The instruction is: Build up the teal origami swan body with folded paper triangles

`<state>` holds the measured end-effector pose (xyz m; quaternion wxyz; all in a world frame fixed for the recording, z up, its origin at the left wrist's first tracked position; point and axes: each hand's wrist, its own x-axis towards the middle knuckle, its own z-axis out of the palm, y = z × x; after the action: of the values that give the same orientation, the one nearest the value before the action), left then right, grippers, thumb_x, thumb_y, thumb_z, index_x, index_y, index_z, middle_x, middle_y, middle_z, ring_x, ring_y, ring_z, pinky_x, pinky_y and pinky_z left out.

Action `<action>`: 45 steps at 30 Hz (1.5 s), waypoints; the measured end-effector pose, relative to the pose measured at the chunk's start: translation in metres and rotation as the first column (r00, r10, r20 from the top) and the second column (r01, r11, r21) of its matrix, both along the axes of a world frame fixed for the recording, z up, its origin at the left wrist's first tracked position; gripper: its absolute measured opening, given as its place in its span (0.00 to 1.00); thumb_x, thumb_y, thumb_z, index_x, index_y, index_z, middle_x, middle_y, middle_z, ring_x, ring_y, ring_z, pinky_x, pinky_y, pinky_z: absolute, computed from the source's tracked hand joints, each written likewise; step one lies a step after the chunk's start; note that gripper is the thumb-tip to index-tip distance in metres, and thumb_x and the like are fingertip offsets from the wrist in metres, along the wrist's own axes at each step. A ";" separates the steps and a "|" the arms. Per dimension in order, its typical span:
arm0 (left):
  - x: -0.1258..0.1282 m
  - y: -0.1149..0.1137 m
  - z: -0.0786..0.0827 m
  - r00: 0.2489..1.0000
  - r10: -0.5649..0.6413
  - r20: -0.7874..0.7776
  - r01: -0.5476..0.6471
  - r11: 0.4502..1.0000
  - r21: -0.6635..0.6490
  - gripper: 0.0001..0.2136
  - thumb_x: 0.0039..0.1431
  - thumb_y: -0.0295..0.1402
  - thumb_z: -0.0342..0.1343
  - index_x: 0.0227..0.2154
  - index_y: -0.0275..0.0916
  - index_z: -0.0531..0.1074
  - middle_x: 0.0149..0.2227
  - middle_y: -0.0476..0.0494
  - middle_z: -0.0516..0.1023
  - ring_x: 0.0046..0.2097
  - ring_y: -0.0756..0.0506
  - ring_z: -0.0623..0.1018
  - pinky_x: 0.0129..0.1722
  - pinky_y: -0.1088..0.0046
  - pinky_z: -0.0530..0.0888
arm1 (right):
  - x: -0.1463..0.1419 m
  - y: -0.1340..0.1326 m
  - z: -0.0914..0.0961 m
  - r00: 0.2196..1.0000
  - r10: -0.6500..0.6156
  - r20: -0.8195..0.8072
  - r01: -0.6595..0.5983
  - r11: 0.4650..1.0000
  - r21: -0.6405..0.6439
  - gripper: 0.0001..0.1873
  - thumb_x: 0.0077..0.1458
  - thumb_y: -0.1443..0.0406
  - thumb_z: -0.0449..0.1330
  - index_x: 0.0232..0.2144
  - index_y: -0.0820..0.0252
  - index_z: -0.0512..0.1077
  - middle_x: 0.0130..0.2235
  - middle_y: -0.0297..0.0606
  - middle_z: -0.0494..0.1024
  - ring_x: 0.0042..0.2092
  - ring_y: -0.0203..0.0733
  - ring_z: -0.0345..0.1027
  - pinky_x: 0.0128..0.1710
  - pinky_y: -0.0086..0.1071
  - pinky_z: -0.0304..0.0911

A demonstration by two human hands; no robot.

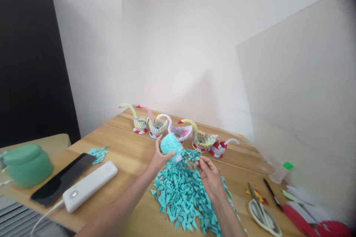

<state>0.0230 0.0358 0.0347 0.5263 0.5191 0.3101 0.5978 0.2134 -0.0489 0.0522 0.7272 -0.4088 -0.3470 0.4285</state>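
My left hand [159, 158] grips a half-built teal paper model [170, 143] made of folded triangles, holding it up just above the table. My right hand [209, 176] hovers to its right with fingers pinched on a small teal folded piece [196, 158]. Below both hands lies a big heap of loose teal folded triangles [183, 196] on the wooden table [130, 155].
Several finished paper swans [178, 129] stand in a row at the back by the wall. At left lie a black phone [62, 179], a white power bank [90, 185], a green round container [26, 164], and a small teal pile [98, 152]. Scissors [263, 213], a pen [272, 194], and red paper [303, 222] lie at right.
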 end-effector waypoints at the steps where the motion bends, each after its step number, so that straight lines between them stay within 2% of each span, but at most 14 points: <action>1: 0.001 0.000 -0.001 1.000 -0.001 -0.014 0.001 1.000 0.018 0.46 0.39 0.46 0.69 0.59 0.39 0.51 0.61 0.32 0.59 0.62 0.34 0.62 0.59 0.56 0.62 | -0.002 0.000 0.001 1.000 -0.004 0.009 0.004 1.000 0.006 0.15 0.35 0.58 0.75 0.28 0.55 0.79 0.26 0.33 0.78 0.30 0.40 0.73 0.36 0.36 0.73; 7: -0.006 -0.008 -0.016 0.997 -0.066 -0.050 0.067 0.998 0.013 0.44 0.42 0.44 0.67 0.61 0.40 0.52 0.61 0.34 0.61 0.61 0.36 0.64 0.59 0.58 0.63 | -0.012 0.002 0.005 0.998 -0.025 0.059 0.026 1.000 -0.009 0.15 0.37 0.58 0.74 0.29 0.56 0.79 0.28 0.33 0.77 0.31 0.40 0.72 0.38 0.37 0.72; 11: -0.012 -0.008 -0.015 0.994 -0.089 -0.067 0.090 0.996 0.017 0.44 0.42 0.42 0.68 0.61 0.39 0.51 0.62 0.33 0.59 0.62 0.36 0.63 0.60 0.59 0.63 | -0.019 0.009 0.011 0.998 -0.030 0.049 0.032 0.999 -0.040 0.17 0.35 0.57 0.74 0.29 0.56 0.78 0.28 0.32 0.77 0.31 0.38 0.72 0.39 0.35 0.70; 17: -0.010 -0.009 -0.015 0.990 -0.116 -0.075 0.118 0.993 0.030 0.44 0.43 0.41 0.67 0.61 0.41 0.51 0.63 0.35 0.59 0.62 0.36 0.62 0.59 0.59 0.63 | -0.023 0.020 0.021 0.974 -0.051 0.220 0.064 0.997 -0.053 0.19 0.36 0.53 0.72 0.30 0.57 0.78 0.28 0.33 0.78 0.32 0.41 0.72 0.38 0.36 0.67; 23: -0.009 -0.011 -0.015 0.985 -0.147 -0.086 0.151 0.988 0.039 0.45 0.43 0.41 0.67 0.62 0.40 0.50 0.61 0.34 0.61 0.61 0.36 0.65 0.58 0.58 0.65 | -0.024 0.026 0.029 0.957 0.006 0.289 0.011 0.998 -0.056 0.16 0.37 0.55 0.72 0.28 0.58 0.78 0.27 0.34 0.78 0.32 0.41 0.71 0.37 0.34 0.65; 34: -0.009 -0.012 -0.014 0.980 -0.182 -0.079 0.185 0.982 0.034 0.46 0.42 0.42 0.67 0.62 0.39 0.50 0.61 0.34 0.62 0.61 0.36 0.65 0.58 0.59 0.66 | -0.028 0.027 0.032 0.925 0.074 0.373 -0.059 0.997 -0.051 0.14 0.41 0.55 0.70 0.29 0.57 0.78 0.28 0.33 0.79 0.32 0.39 0.70 0.36 0.32 0.63; 45: -0.009 -0.013 -0.014 0.976 -0.207 -0.065 0.210 0.977 0.043 0.46 0.40 0.40 0.69 0.62 0.38 0.51 0.61 0.33 0.62 0.60 0.34 0.66 0.57 0.57 0.66 | -0.020 0.024 0.045 0.837 0.189 0.513 -0.137 0.981 -0.137 0.10 0.42 0.60 0.68 0.28 0.59 0.78 0.28 0.33 0.78 0.31 0.38 0.67 0.35 0.32 0.62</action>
<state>0.0144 0.0225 0.0210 0.5637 0.5793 0.2545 0.5308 0.1937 -0.0249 0.0973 0.5458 -0.5130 -0.5447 0.3771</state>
